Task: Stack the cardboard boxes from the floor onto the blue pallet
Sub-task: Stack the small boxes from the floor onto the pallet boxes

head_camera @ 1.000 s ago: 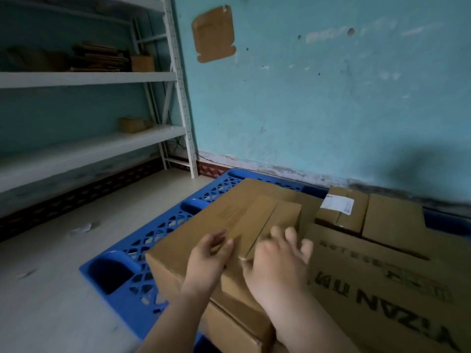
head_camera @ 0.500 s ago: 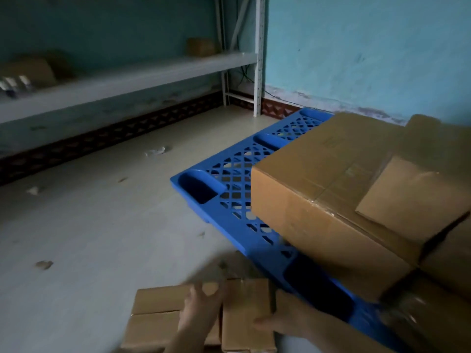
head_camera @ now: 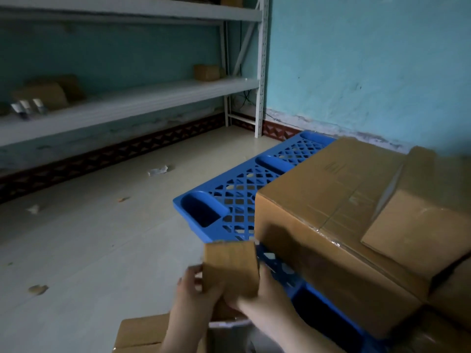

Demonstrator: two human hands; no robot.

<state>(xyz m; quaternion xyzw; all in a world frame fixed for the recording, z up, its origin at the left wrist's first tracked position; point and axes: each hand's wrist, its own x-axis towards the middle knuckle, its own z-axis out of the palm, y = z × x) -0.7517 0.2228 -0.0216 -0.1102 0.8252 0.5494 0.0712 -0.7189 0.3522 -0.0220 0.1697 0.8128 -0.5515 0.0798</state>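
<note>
Two hands hold one small cardboard box (head_camera: 230,267) between them, lifted off the floor (head_camera: 89,245). The left hand (head_camera: 193,296) wraps its near left side, fingers (head_camera: 190,272) curled against the cardboard; the right hand (head_camera: 265,299) presses the opposite face, fingers (head_camera: 263,272) laid flat along it. The view is blurred here, so exact fingertip contact cannot be told.

The step in hand looks like the carry: the box is up and close to the pallet's near edge, but not yet set down. The next move likely calls for raising it higher and choosing a level spot.

Below the wrists, another floor box (head_camera: 142,332) waits its turn, partly cut off by the frame. Just past the fingertips lies the blue pallet (head_camera: 229,200), its open lattice bare to the left of the fingers. To the right of the fingers stands a large box (head_camera: 318,207), already on the pallet, with a tilted box (head_camera: 413,230) resting on its top. That large box's tall near face stands in the way of any straight push rightward; the held box would have to clear its top edge or go onto the bare lattice instead.

Farther off, paper scraps (head_camera: 158,170) dot the floor, and white shelves (head_camera: 127,103) line the blue wall (head_camera: 356,59).
</note>
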